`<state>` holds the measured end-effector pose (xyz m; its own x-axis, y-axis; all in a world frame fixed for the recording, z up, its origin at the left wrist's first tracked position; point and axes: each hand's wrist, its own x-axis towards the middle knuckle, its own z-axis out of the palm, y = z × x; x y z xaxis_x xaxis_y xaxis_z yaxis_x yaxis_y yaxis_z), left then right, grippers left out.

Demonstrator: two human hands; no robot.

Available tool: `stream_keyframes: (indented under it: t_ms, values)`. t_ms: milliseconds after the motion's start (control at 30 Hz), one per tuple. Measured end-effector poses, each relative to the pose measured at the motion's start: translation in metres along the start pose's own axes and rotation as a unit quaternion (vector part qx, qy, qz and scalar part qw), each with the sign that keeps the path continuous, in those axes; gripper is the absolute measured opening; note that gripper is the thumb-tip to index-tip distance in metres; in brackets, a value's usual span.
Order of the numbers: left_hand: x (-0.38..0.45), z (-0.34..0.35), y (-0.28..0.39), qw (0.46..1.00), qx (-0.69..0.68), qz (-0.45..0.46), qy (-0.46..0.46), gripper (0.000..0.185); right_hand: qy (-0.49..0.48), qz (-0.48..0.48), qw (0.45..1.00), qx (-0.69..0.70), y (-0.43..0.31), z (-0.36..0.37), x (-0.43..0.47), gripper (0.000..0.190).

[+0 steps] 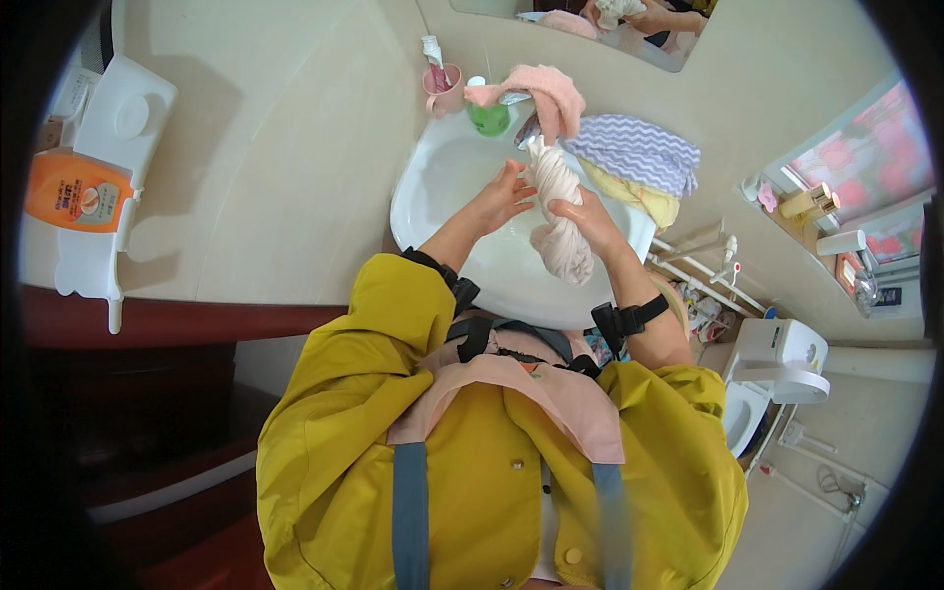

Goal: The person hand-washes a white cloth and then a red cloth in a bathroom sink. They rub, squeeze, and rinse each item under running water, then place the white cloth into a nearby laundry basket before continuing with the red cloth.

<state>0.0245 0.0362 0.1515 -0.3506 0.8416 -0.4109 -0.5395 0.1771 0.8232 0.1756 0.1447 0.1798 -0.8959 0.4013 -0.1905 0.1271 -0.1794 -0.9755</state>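
Observation:
A twisted bundle of off-white cloth (557, 199) is held over a white washbasin (442, 177). My right hand (590, 219) grips the bundle around its middle, with the thumb across the front. Just left of the cloth is my left hand (504, 198), its fingers apart and holding nothing; whether a fingertip touches the cloth is unclear. Behind the bundle, a pink towel (557, 92) drapes over the metal faucet (527, 131), which is largely hidden.
At the basin's back stand a pink cup (443, 94) with tubes and a green bottle (490, 118). A blue-and-white zigzag cloth (634, 147) and a yellow cloth (641, 198) lie on its right edge. A mirror (664, 44) hangs above. White pipes (700, 280) run right of the basin, towards a toilet (745, 417).

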Motion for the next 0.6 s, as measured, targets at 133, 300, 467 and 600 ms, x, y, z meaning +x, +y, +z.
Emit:
stream_keyframes:
  t_ms: [133,300,467,600]
  values:
    - [0.006,0.028,0.023,0.965,-0.174,0.083,-0.18,0.074,-0.076,0.024,0.987,0.136,-0.022,0.006,0.0,0.053]
    - [-0.01,0.043,0.054,0.974,-0.126,0.143,-0.119,0.053,-0.08,0.064,0.992,0.067,-0.043,0.017,0.001,0.045]
    - [-0.001,0.029,0.047,0.991,-0.011,0.129,-0.016,0.039,-0.082,0.06,0.989,-0.107,-0.037,0.025,0.01,0.041]
    - [0.03,0.016,0.01,0.964,0.102,0.205,0.137,0.033,-0.011,0.111,0.957,-0.267,-0.016,0.034,0.018,0.043]
